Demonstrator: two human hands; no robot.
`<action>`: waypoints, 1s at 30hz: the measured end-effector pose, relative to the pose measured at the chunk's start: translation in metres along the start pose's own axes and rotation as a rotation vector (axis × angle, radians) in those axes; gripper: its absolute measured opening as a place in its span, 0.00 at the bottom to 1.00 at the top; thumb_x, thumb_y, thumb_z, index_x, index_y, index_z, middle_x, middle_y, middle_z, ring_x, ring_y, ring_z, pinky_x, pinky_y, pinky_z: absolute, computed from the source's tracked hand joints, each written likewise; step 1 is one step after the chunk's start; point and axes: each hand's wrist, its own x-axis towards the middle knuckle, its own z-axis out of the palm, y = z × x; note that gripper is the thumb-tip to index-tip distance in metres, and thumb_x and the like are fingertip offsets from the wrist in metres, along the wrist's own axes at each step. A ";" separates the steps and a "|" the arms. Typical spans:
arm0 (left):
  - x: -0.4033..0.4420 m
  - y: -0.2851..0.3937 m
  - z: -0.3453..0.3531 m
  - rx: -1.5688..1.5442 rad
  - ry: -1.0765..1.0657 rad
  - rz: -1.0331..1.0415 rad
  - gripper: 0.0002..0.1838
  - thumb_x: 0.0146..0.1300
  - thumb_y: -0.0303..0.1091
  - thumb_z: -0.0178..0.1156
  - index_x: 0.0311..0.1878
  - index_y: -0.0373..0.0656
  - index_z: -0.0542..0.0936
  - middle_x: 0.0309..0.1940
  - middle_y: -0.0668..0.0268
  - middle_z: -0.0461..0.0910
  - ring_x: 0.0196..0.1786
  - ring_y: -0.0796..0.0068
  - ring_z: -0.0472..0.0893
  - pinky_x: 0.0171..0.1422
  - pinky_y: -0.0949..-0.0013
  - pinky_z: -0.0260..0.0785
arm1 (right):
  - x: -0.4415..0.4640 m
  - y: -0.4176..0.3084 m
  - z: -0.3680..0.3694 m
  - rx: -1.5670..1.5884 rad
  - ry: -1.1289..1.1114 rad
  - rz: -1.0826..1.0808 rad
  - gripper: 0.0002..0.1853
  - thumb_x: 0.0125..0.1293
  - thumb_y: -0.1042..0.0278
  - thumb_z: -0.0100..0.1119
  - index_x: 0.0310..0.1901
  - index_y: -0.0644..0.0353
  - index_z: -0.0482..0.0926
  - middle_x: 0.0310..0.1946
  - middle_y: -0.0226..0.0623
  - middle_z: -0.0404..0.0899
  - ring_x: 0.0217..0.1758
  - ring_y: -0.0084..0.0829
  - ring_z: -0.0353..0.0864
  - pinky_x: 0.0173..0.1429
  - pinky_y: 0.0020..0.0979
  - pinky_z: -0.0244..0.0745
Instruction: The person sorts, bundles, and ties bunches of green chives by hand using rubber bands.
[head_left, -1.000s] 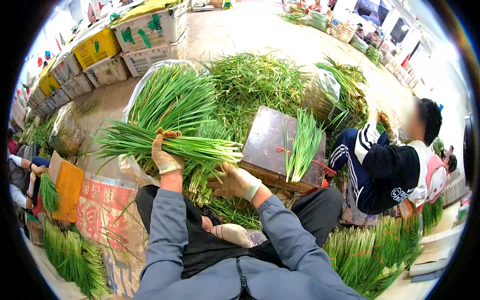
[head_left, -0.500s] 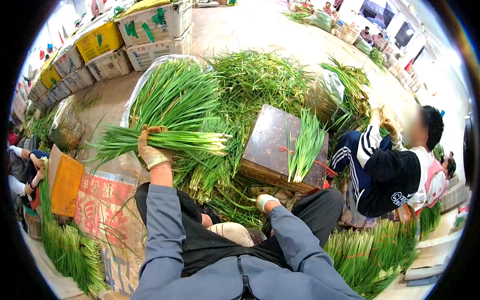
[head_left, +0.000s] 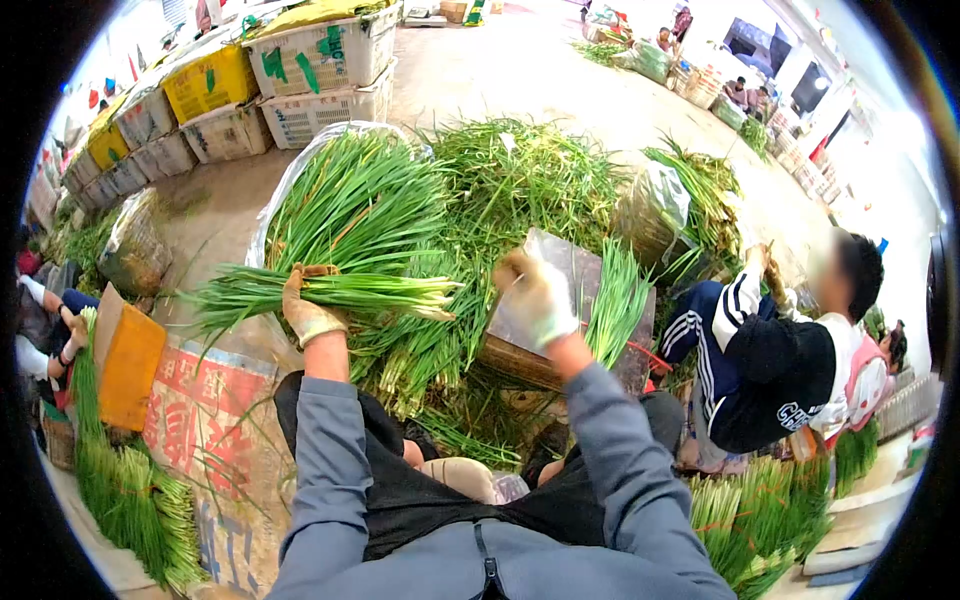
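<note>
Well lit, crowded indoors

Pale floor (head_left: 500, 75) runs out to 12 o'clock. Stacked crates (head_left: 325, 60), white and yellow, line 10 to 11. White wall (head_left: 905, 170) at 2, washed out by glare. Dark panels (head_left: 808, 94) between 1 and 2; windows or doors, can't tell. Printed sheet (head_left: 220, 395) on floor at 8.

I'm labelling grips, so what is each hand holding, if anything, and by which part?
The left hand holds a bunch of green stalks around its middle. The right hand is blurred; whether it holds anything cannot be told.
</note>
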 end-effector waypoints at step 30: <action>-0.011 -0.029 -0.012 0.199 0.051 -0.183 0.13 0.73 0.43 0.52 0.40 0.41 0.74 0.36 0.54 0.82 0.40 0.54 0.80 0.56 0.44 0.74 | -0.092 0.013 0.109 -0.025 -0.430 0.210 0.63 0.46 0.38 0.78 0.74 0.69 0.55 0.68 0.64 0.66 0.76 0.50 0.60 0.78 0.40 0.60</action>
